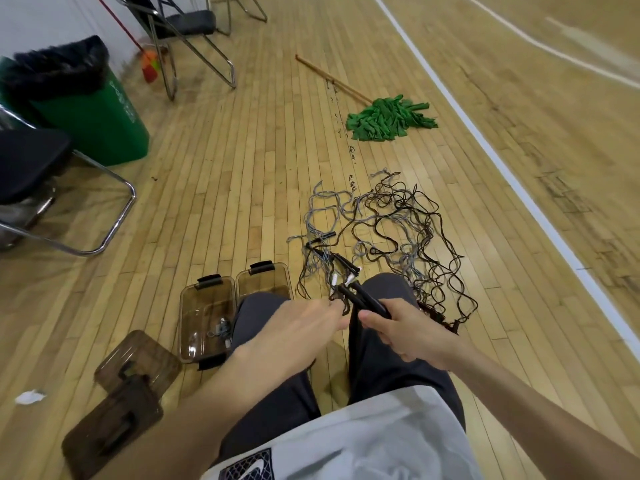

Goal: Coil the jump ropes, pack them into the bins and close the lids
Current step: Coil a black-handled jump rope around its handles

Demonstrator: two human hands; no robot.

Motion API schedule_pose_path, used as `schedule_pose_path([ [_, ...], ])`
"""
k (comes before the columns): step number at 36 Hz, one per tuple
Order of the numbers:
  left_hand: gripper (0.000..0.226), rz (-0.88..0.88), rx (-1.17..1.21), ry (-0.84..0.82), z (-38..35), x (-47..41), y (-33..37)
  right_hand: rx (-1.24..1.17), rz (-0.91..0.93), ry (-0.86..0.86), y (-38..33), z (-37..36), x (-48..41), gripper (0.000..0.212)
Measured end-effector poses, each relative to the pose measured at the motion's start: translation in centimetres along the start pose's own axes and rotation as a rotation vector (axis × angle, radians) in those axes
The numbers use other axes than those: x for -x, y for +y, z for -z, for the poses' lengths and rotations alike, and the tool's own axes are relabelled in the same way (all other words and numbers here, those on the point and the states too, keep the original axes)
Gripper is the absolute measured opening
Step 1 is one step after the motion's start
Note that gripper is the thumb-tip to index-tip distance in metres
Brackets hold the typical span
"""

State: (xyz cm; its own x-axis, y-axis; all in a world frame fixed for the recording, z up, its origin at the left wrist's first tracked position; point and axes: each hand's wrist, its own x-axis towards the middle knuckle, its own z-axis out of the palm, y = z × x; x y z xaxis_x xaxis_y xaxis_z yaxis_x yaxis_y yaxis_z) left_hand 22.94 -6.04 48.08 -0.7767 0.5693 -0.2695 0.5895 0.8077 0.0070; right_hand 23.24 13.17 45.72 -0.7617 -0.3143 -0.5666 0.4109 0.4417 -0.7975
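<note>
A tangle of jump ropes [391,223], black and grey cords with black handles, lies on the wooden floor ahead of my knees. My right hand [403,332] grips a pair of black rope handles [363,299] with white tips. My left hand [294,336] pinches the dark cord just below those handles. Two open brown see-through bins [194,306] stand side by side to the left of my left knee; the nearer one holds a small coiled grey rope [221,330]. Two brown lids [114,410] lie on the floor at the lower left.
A green trash bin [100,119] with a black liner stands at the far left, between folding chairs [31,168]. A green mop [388,119] lies on the floor beyond the ropes. A white court line [502,168] runs along the right. A crumpled white scrap [29,396] lies at the left.
</note>
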Motion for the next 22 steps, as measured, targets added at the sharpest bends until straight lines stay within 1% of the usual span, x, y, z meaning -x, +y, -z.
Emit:
schedule_pose_path([
  [1,0.019,-0.066,-0.048,0.009,0.5,0.1,-0.3,0.046,-0.009,-0.025,0.0,0.0,0.1,0.022],
  [3,0.016,-0.173,-0.102,0.023,1.7,0.2,-0.8,0.131,-0.034,-0.092,-0.2,0.2,0.4,0.025],
  [5,0.02,-0.25,-0.104,0.017,3.0,0.2,-1.1,0.206,-0.055,-0.167,-0.6,0.4,0.9,0.026],
  [8,0.029,-0.312,-0.045,-0.044,5.4,0.0,-1.5,0.309,-0.062,-0.279,-1.7,0.7,1.9,0.029],
  [11,0.033,-0.366,0.02,-0.052,7.1,-0.3,-1.5,0.405,-0.009,-0.355,-2.8,1.0,3.0,0.047],
  [13,0.032,-0.39,0.107,-0.09,7.8,-0.5,-1.6,0.478,0.057,-0.39,-3.4,1.2,3.8,0.052],
  [15,0.026,-0.416,0.242,-0.137,8.4,-0.9,-1.5,0.565,0.129,-0.412,-4.1,1.3,4.6,0.045],
  [17,0.02,-0.419,0.418,-0.2,8.7,-1.1,-1.3,0.63,0.199,-0.414,-4.6,1.1,5.3,0.032],
  [19,0.016,-0.412,0.577,-0.256,8.7,-1.4,-1.2,0.695,0.258,-0.409,-4.8,0.9,5.9,0.029],
  [22,0.011,-0.405,0.774,-0.273,8.3,-1.6,-1.3,0.748,0.324,-0.357,-4.8,1.0,6.6,0.031],
])
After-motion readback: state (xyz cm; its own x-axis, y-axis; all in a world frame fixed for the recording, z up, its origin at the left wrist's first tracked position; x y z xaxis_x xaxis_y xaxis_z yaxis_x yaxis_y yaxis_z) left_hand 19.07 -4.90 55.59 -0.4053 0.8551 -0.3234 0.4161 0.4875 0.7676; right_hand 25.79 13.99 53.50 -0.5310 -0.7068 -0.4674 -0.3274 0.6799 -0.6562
